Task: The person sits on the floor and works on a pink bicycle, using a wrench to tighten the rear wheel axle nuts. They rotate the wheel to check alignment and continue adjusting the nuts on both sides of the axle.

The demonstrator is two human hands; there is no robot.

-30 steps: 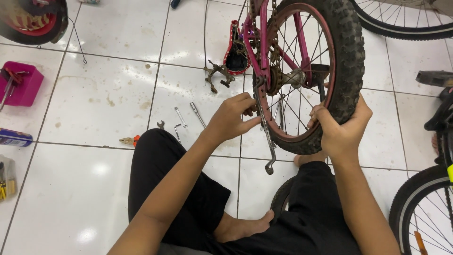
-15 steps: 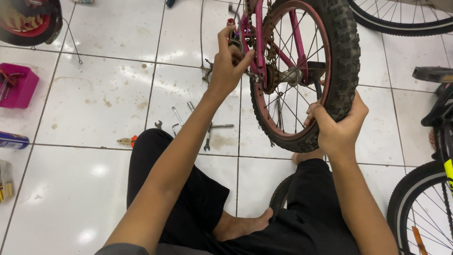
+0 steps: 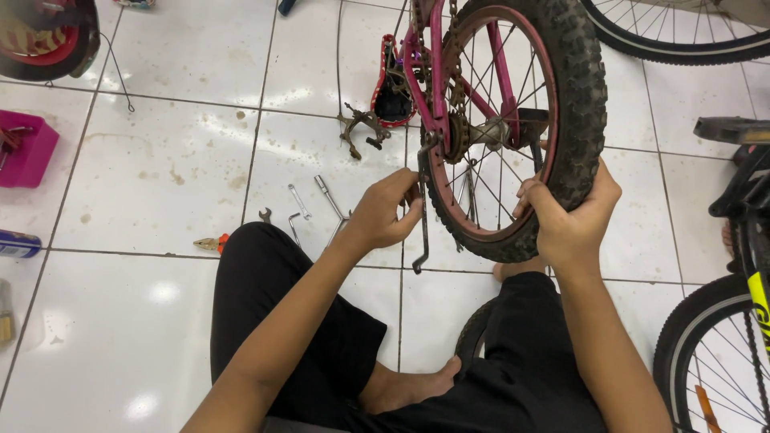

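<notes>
A small pink bicycle stands upside down in front of me, its rear wheel (image 3: 581, 96) with a knobby black tyre and pink rim facing me. My right hand (image 3: 565, 216) grips the lower edge of that tyre. My left hand (image 3: 385, 210) holds the dark metal kickstand (image 3: 422, 210) that hangs down from the pink frame (image 3: 437, 72) beside the chain sprocket (image 3: 459, 136). I sit on the white tiled floor in black trousers, one bare foot (image 3: 409, 389) tucked under me.
Wrenches (image 3: 309, 207) lie on the tiles left of my hand, with a small orange-handled tool (image 3: 210, 242) nearby. A pink tray (image 3: 28, 148) sits far left. Other bicycle wheels stand at top left (image 3: 48, 40), top right (image 3: 682, 32) and bottom right (image 3: 714, 361).
My left hand has come down from the upper frame to the kickstand near the wheel's lower edge. My right hand stays on the tyre.
</notes>
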